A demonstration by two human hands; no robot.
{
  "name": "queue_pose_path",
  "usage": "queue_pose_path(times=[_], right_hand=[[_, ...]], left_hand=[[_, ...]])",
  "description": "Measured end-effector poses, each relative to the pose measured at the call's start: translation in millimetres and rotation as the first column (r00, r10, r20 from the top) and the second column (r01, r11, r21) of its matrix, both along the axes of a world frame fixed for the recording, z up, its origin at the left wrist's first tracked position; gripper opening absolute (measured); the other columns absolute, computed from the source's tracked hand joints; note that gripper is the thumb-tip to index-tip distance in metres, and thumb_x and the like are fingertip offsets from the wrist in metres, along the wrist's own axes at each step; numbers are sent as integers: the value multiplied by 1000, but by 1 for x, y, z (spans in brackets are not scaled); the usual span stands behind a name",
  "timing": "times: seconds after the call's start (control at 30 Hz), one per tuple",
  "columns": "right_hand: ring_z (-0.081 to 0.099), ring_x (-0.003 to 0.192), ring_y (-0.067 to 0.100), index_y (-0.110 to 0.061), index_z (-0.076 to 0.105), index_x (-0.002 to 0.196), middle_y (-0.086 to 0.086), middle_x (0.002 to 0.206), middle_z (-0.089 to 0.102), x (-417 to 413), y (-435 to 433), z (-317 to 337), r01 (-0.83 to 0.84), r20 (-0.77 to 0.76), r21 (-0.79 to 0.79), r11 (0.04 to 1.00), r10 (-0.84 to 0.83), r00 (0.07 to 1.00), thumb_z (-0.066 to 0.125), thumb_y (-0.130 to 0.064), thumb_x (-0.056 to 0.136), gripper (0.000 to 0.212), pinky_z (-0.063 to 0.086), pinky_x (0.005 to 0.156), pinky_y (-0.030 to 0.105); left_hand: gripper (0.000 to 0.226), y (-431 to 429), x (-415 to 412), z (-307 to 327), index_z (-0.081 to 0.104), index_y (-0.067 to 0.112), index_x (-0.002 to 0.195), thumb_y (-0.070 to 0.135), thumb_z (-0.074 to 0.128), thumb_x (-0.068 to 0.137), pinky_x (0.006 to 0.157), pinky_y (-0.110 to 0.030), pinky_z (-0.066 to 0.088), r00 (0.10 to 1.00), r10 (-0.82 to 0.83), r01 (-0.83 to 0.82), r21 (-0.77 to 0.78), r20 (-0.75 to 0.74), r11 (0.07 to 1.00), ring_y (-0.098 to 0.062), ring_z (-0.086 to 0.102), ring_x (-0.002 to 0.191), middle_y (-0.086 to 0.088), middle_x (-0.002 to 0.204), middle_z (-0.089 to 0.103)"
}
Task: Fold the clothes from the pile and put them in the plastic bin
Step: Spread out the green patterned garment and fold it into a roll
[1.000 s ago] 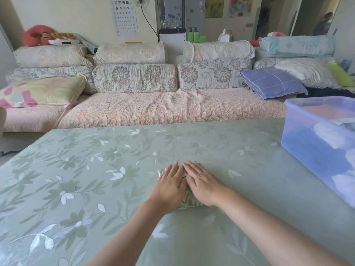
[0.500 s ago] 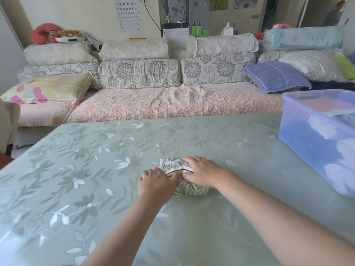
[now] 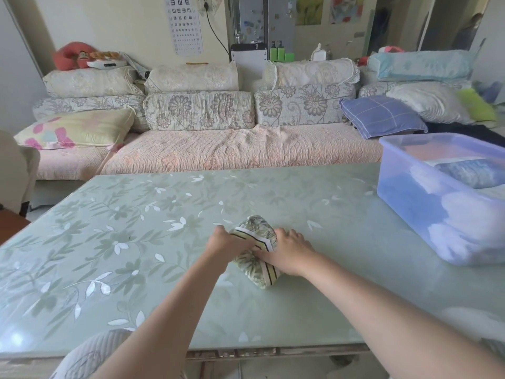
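A small folded garment, green leaf print with a cream and black striped band, lies as a tight bundle on the green floral table. My left hand grips its left side, fingers curled around the band. My right hand presses on the right side with its fingers on the band. The translucent blue plastic bin stands at the table's right edge, with folded clothes inside. No pile of unfolded clothes is in view on the table.
A sofa with many cushions runs behind the table. A blue checked pillow lies at its right. A chair stands at the far left. The table's near edge is just below my forearms.
Both hands lay flat on the bundle before. My left hand has since closed on its left side, and the bundle is now tilted and more exposed. The camera moved back and up.
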State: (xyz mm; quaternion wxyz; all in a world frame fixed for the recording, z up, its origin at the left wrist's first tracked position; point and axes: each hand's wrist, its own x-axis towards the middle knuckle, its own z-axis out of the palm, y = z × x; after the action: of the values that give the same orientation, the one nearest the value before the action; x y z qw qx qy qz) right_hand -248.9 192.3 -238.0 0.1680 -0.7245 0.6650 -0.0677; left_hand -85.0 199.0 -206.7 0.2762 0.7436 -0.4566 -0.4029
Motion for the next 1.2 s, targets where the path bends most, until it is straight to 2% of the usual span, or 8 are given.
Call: queue_pose_path(times=[0.2, 0.43, 0.6, 0.83, 0.93, 1.0, 1.1, 1.2], right_hand=[[46, 129, 29, -23, 35, 142, 6, 140, 50, -19, 7, -4, 18, 237, 24, 1000, -24, 971, 58, -77, 75, 89, 40, 104, 40], [53, 123, 11, -35, 16, 149, -16, 135, 52, -43, 5, 18, -60, 601, 72, 996, 5, 799, 87, -51, 62, 114, 46, 99, 30], [66, 107, 7, -27, 62, 122, -11, 113, 71, -65, 9, 23, -127, 655, 58, 990, 58, 754, 92, -25, 62, 67, 53, 99, 37], [65, 96, 12, -28, 66, 111, -6, 105, 72, -74, 30, 58, -47, 443, -279, 959, 172, 880, 78, -27, 75, 39, 51, 82, 27], [64, 87, 28, -18, 61, 103, 2, 91, 69, -81, 36, 69, -158, 41, -591, 791, 225, 974, 73, -23, 77, 29, 46, 70, 36], [63, 81, 32, -14, 61, 97, 3, 81, 66, -81, 39, 68, -279, -225, -668, 690, 170, 959, 77, -15, 67, 34, 46, 68, 40], [62, 75, 29, -12, 61, 92, 1, 72, 62, -88, 44, 67, -294, -335, -695, 656, 66, 940, 84, -12, 53, 45, 52, 80, 46], [62, 77, 30, -14, 59, 103, 1, 82, 64, -110, 46, 70, -189, -211, -735, 651, 45, 976, 84, -16, 58, 52, 49, 91, 53]], left_hand=[[88, -23, 0, -17, 69, 6, 101, 38, 91, 21, 91, -46, 56, 950, -30, 33, 5, -310, 999, -29, 71, 96, -15, 103, 73], [41, -7, -14, 31, 70, 18, 89, 28, 87, 53, 65, -29, 50, 921, -387, 388, -187, 42, 903, -19, 66, 73, -6, 82, 71], [36, 8, -16, 43, 68, 38, 81, 10, 85, 67, 60, -19, 52, 803, -539, 595, -314, 254, 740, 2, 63, 63, 13, 74, 71], [52, 19, -29, 49, 55, 37, 105, 11, 80, 68, 63, -11, 41, 765, -443, 642, -515, 467, 568, 1, 57, 74, 15, 92, 65], [84, 29, -48, 48, 37, 36, 142, 22, 79, 70, 65, -9, 39, 634, -340, 761, -482, 694, 435, -5, 60, 92, 15, 127, 52], [104, 34, -64, 46, 23, 31, 153, 38, 80, 67, 72, -26, 46, 516, -211, 811, -395, 830, 431, -18, 64, 101, 13, 140, 46], [84, 32, -86, 49, 38, 25, 148, 37, 75, 74, 81, -31, 47, 544, -167, 808, -461, 822, 366, -23, 62, 109, 7, 130, 60], [55, 21, -99, 58, 59, 18, 132, 13, 67, 78, 71, -30, 47, 618, -193, 777, -555, 762, 297, -28, 64, 100, -2, 111, 69]])
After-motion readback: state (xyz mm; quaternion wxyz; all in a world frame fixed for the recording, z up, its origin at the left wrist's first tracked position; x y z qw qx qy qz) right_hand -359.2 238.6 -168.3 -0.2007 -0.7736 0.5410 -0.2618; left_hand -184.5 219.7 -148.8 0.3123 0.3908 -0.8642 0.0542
